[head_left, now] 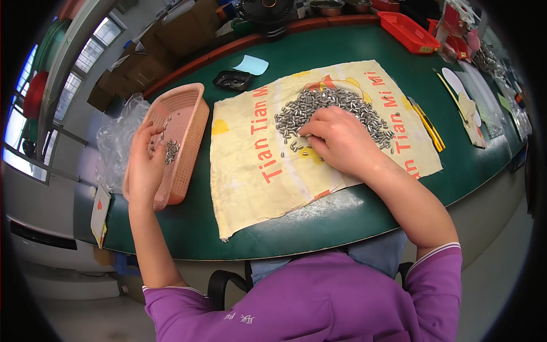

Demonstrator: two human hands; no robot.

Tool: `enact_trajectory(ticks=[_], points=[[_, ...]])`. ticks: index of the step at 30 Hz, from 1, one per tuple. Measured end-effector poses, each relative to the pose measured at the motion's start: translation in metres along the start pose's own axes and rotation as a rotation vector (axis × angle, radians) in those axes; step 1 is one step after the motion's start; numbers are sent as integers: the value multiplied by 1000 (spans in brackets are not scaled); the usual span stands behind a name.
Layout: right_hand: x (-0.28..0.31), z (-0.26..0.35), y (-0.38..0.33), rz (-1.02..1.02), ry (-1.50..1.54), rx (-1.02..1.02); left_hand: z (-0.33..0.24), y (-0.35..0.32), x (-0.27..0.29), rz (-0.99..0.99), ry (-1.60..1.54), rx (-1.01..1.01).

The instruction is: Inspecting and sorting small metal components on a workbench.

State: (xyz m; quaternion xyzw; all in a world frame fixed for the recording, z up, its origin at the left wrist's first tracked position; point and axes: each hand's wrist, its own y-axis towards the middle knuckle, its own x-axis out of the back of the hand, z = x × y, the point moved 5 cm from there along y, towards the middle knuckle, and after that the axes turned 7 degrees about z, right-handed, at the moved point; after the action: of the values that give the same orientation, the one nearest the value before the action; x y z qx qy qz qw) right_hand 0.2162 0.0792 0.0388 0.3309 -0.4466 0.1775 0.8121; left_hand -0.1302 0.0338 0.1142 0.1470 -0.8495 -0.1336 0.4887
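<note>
A heap of small silvery barrel-shaped metal pieces (362, 117) lies on a yellow cloth (239, 188) with orange print. My right hand (342, 139) rests at the near left edge of that heap, thumb and forefinger pinched together on a small metal piece. Over the left side of a pink plastic basket (194, 137), my left hand (146, 165) hangs with its fingers loosely curled and apart from the thumb. Inside the basket is a smaller cluster of the same metal pieces (172, 151), close to my left thumb. My left palm is turned from view.
Left of the basket lies a clear plastic bag (114, 137). Beyond the cloth are a black pouch-like item (232, 80) and a pale blue sheet (252, 65). A yellow utility knife (427, 125) sits by the cloth's right edge. A red tray (407, 33) stands at the far right.
</note>
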Motion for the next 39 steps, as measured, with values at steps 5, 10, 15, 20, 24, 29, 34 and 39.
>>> enact_trajectory(ticks=[5,10,15,20,24,29,34,39], points=[[-2,6,-4,83,-8,-34,-41,-15,-32,96,84,-283],[-9,5,-7,111,-32,-38,-103,-30,-123,605,-237,-293],[-12,5,-4,117,57,4,-116,-28,-164,589,-179,-444],[-11,8,-4,185,83,41,-110,-40,-167,713,-306,-279],[-10,13,-5,199,142,70,-102,-60,-158,692,-346,-268],[-7,15,-4,209,150,13,-94,-61,-163,525,-422,-338],[-10,19,-6,259,154,13,-88,-58,-172,634,-453,-208],[-12,22,-9,302,191,-14,-90,-61,-167,559,-515,-281]])
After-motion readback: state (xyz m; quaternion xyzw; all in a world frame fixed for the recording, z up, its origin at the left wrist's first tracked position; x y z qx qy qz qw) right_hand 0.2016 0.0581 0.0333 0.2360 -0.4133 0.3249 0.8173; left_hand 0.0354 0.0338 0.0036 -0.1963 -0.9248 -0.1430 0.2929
